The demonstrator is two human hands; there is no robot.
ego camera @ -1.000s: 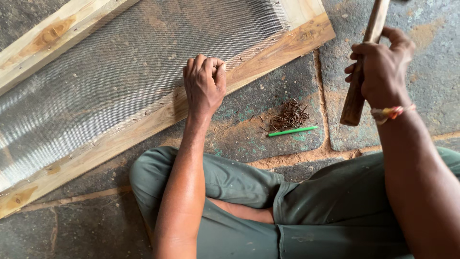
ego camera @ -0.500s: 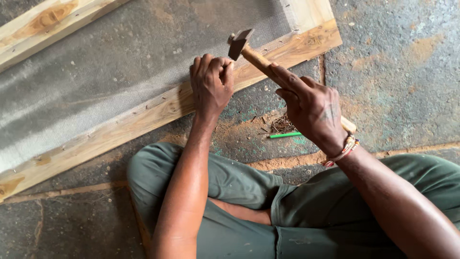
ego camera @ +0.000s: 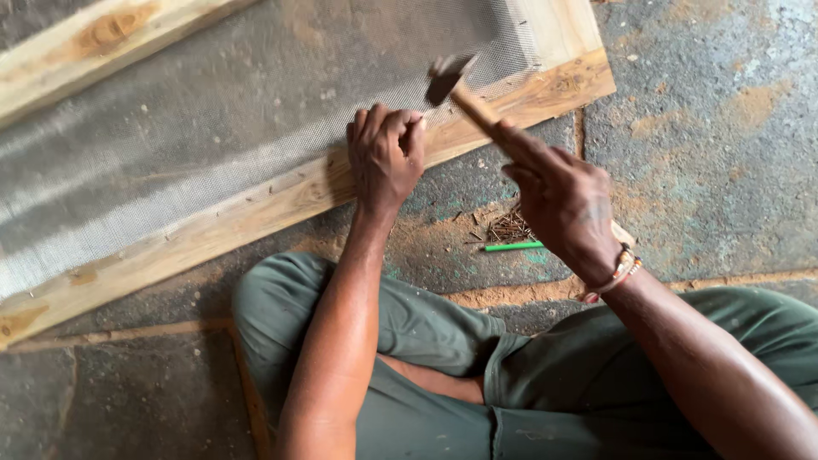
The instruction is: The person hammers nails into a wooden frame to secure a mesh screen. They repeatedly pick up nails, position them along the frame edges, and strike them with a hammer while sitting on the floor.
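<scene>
The right hand (ego camera: 567, 200) grips the wooden handle of a hammer (ego camera: 464, 94), fingers wrapped fully around it. The hammer head is blurred and sits just above the near rail of a wooden frame (ego camera: 256, 213), close to the frame's right corner. The handle runs from the head down and to the right, through the palm; its butt end shows just past the wrist. A beaded bracelet (ego camera: 618, 274) circles the right wrist.

The left hand (ego camera: 385, 158) rests on the same near rail, just left of the hammer head. Its fingers are curled into a tight pinch at the far edge of the rail. What the fingertips hold is too small to tell. The hand lies near the hammer head, apart from it.

A fine wire mesh (ego camera: 213, 145) is stretched across the frame and overlaps the far edge of the near rail. A second wooden rail (ego camera: 102, 43) lies at the far left.

On the concrete floor (ego camera: 707, 153), between the frame and the person's legs, lies a small pile of nails (ego camera: 509, 228). A green pencil (ego camera: 514, 247) lies just beside the pile, on its near side, pointing left to right. Both sit just left of the right wrist.

The person sits cross-legged in green trousers (ego camera: 426, 341) at the near edge of the scene
</scene>
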